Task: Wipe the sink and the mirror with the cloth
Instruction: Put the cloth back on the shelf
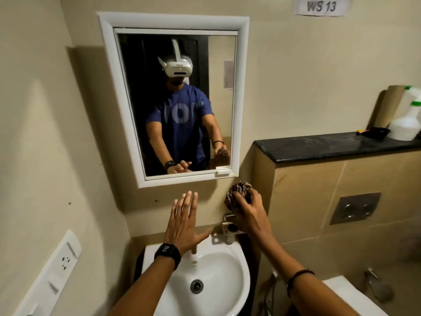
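A white-framed mirror [175,96] hangs on the beige wall above a small white sink [218,277]. My right hand [249,213] is closed around a bunched brown patterned cloth [238,192], held just below the mirror's lower right corner, above a metal fixture on the wall. My left hand [184,224] is spread flat with fingers apart, raised over the back of the sink below the mirror, holding nothing. A dark watch sits on my left wrist. The tap [194,256] is partly hidden under my left hand.
A black stone ledge [330,145] at the right carries a white spray bottle [407,124], a cardboard roll and small items. Below it is a metal flush plate [355,207]. A white socket panel [52,272] is on the left wall. A toilet's edge shows at bottom right.
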